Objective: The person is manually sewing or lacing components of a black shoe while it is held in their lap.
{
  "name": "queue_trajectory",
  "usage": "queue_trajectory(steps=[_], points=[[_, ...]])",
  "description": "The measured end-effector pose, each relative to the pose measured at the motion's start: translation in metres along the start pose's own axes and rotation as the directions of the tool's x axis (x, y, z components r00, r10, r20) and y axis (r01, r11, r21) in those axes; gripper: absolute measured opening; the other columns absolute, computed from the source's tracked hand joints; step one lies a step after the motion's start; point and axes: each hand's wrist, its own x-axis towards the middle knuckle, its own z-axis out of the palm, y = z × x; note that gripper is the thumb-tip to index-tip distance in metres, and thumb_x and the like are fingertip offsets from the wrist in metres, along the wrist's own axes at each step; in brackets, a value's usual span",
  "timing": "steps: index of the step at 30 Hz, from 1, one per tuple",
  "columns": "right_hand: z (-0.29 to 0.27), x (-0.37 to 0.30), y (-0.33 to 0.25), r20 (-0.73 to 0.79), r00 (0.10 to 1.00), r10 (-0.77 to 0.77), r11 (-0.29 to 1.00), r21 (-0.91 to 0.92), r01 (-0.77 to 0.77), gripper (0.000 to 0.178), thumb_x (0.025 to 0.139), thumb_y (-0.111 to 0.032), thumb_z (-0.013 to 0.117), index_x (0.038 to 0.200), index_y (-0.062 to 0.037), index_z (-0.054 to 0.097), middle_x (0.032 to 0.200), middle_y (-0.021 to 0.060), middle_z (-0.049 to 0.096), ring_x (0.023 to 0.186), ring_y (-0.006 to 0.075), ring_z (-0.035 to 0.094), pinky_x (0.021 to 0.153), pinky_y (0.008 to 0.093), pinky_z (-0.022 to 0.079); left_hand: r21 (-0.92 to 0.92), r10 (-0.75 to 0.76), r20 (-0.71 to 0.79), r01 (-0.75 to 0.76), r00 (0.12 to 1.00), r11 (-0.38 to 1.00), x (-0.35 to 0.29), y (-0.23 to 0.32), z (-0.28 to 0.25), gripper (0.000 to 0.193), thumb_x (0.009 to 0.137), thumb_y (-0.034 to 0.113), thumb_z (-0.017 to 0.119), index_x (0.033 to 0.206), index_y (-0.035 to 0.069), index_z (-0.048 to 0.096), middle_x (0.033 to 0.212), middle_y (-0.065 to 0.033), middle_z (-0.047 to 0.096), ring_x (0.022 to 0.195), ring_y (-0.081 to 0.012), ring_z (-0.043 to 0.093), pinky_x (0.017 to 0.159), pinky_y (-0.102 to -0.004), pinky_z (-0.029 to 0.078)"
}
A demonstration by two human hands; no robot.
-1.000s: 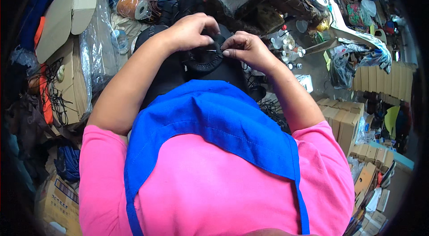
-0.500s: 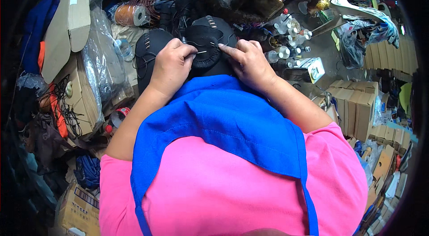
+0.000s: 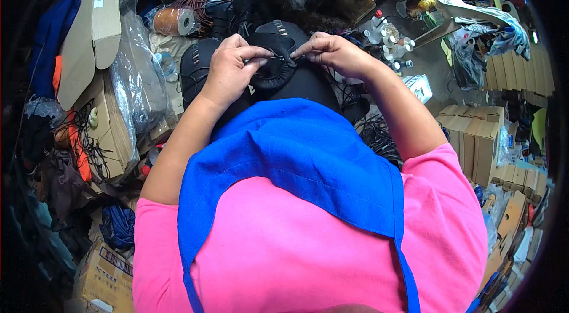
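Observation:
A black, rounded piece with a thick stitched rim (image 3: 274, 83), which looks like a shoe, rests on my lap. My left hand (image 3: 232, 69) is closed in a pinch at its left side. Between that thumb and forefinger a thin metal needle (image 3: 278, 57) points right, across the top of the piece. From the other side my right hand (image 3: 335, 55) comes in, thumb and forefinger pressed together at the rim beside the needle's tip. Whatever sits in that pinch is too small to make out. Dark trousers (image 3: 198, 64) with laced stitches and a blue apron (image 3: 296, 153) lie beneath my arms.
To the right stand several bottles (image 3: 388, 37) and a white can (image 3: 418, 88). Stacked cardboard pieces (image 3: 471, 135) lie farther right. On the left are an orange spool (image 3: 173, 20), a clear plastic cup (image 3: 166, 65) and tall cardboard sheets (image 3: 89, 46). Black cords (image 3: 379, 135) lie by my right thigh.
My left hand has moved slightly up and right with the needle. The right hand has moved up, its pointing forefinger now drawn into a pinch, and its elbow has swung outward.

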Motion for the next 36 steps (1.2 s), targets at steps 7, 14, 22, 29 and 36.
queue_trajectory(steps=[7, 14, 22, 29, 36], points=[[-0.008, 0.011, 0.0, 0.039, 0.999, -0.021, 1.0, -0.004, 0.021, 0.023, 0.084, -0.005, 0.057, 0.103, -0.0098, 0.068, 0.092, 0.0025, 0.057, 0.091, 0.0159, 0.049, 0.087, 0.0282, 0.039, 0.03, 0.048, 0.027, -0.049, 0.998, 0.998, 0.001, -0.003, 0.003, 0.02, 0.07, 0.003, 0.07, 0.087, 0.013, 0.073, 0.071, -0.0027, 0.047, 0.071, -0.0169, 0.048, 0.065, -0.0283, 0.042], [-0.01, 0.011, -0.004, 0.059, 0.998, -0.015, 1.0, 0.017, 0.014, 0.027, 0.081, -0.003, 0.057, 0.104, -0.0098, 0.069, 0.092, 0.0022, 0.058, 0.093, 0.016, 0.049, 0.088, 0.0281, 0.039, 0.132, 0.125, 0.014, -0.126, 0.992, 0.983, 0.003, 0.0, 0.002, 0.02, 0.068, 0.004, 0.07, 0.085, 0.015, 0.073, 0.068, -0.0036, 0.048, 0.07, -0.0199, 0.048, 0.065, -0.031, 0.041], [-0.011, 0.01, -0.006, 0.072, 0.997, -0.003, 1.0, 0.029, 0.001, 0.027, 0.081, -0.004, 0.058, 0.105, -0.0105, 0.069, 0.093, 0.0028, 0.058, 0.094, 0.0165, 0.049, 0.089, 0.029, 0.039, 0.131, 0.161, 0.03, -0.164, 0.986, 0.978, 0.005, -0.003, 0.002, 0.02, 0.068, 0.004, 0.07, 0.083, 0.015, 0.072, 0.067, -0.0039, 0.05, 0.07, -0.0212, 0.049, 0.064, -0.0325, 0.041], [-0.012, 0.009, -0.005, 0.074, 0.997, -0.025, 0.999, 0.041, 0.022, 0.027, 0.081, -0.004, 0.058, 0.106, -0.0102, 0.069, 0.094, 0.0033, 0.059, 0.094, 0.0163, 0.05, 0.088, 0.0288, 0.04, 0.135, 0.186, 0.021, -0.187, 0.982, 0.973, 0.005, -0.004, 0.004, 0.019, 0.068, 0.003, 0.07, 0.084, 0.015, 0.072, 0.067, -0.004, 0.05, 0.07, -0.0215, 0.049, 0.064, -0.0329, 0.041], [-0.009, 0.01, -0.004, 0.119, 0.992, 0.046, 0.992, 0.111, -0.059, 0.03, 0.082, -0.006, 0.06, 0.11, -0.0107, 0.067, 0.089, 0.0026, 0.057, 0.089, 0.0131, 0.051, 0.081, 0.027, 0.042, -0.069, 0.072, 0.158, -0.062, 0.985, 0.996, 0.017, -0.004, 0.004, 0.017, 0.071, 0.002, 0.069, 0.086, 0.01, 0.071, 0.07, -0.0056, 0.05, 0.072, -0.0207, 0.052, 0.066, -0.0301, 0.043]])
